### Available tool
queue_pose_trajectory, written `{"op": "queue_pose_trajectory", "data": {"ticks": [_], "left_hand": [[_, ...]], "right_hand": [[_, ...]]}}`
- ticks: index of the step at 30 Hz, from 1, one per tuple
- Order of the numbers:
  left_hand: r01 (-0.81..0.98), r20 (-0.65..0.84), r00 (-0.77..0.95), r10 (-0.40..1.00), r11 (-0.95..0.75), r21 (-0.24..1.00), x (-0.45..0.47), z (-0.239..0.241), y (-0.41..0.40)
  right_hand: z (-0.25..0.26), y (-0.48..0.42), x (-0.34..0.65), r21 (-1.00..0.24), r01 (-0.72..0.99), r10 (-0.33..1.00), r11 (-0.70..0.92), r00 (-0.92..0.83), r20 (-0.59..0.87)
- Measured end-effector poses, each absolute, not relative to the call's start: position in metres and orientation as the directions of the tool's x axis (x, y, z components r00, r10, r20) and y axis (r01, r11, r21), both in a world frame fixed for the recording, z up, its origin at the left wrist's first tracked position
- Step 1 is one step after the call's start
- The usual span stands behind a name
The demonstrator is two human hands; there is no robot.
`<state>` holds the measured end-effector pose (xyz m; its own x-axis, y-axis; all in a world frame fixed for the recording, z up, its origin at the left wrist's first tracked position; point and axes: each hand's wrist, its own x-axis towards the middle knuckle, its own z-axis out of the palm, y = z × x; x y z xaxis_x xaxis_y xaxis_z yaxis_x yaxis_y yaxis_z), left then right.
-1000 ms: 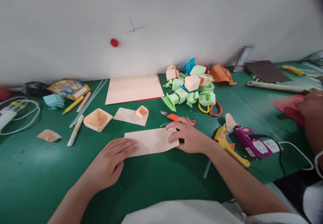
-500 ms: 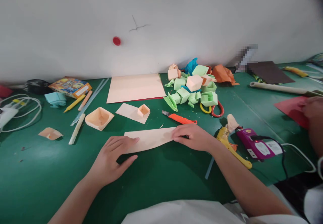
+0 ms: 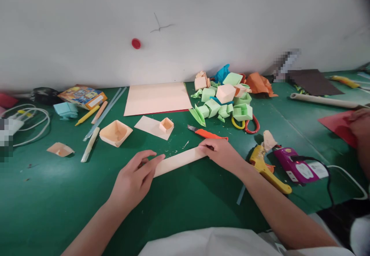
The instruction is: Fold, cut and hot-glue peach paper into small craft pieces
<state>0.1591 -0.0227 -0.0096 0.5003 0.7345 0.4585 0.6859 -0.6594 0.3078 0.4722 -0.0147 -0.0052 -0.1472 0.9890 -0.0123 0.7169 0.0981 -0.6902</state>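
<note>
A peach paper strip lies folded lengthwise on the green table. My left hand grips its left end, thumb and fingers closed on the fold. My right hand presses down on its right end with the fingers together. An orange utility knife lies just beyond my right hand. A large peach sheet lies flat near the wall.
Folded peach boxes and a small box on a sheet sit left of centre. Green and peach paper cubes, scissors, a yellow glue gun and a purple one lie right. Another person's hand rests on red paper.
The paper has been folded from a wide sheet into a narrow strip. Both hands slid outward along it to its ends.
</note>
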Motion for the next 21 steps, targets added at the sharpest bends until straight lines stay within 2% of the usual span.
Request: {"op": "queue_pose_trajectory", "data": {"ticks": [3,7,16,21], "left_hand": [[0.645,0.503,0.620,0.602,-0.756,0.110,0.164,-0.005,-0.025],[0.486,0.478,0.768,0.425,-0.874,-0.004,0.177,-0.004,-0.036],[0.515,0.259,0.826,0.501,-0.857,0.013,0.192,-0.019,-0.051],[0.526,0.234,0.820,0.522,-0.849,0.050,0.193,-0.016,-0.049]], "right_hand": [[-0.012,-0.014,0.470,-0.671,0.732,0.992,0.116,-0.125,0.036],[-0.019,-0.013,0.469,-0.655,0.743,0.991,0.137,-0.111,0.081],[-0.022,-0.014,0.469,-0.656,0.743,0.992,0.129,-0.086,0.097],[-0.021,-0.013,0.467,-0.651,0.751,0.994,0.107,-0.065,0.088]]}}
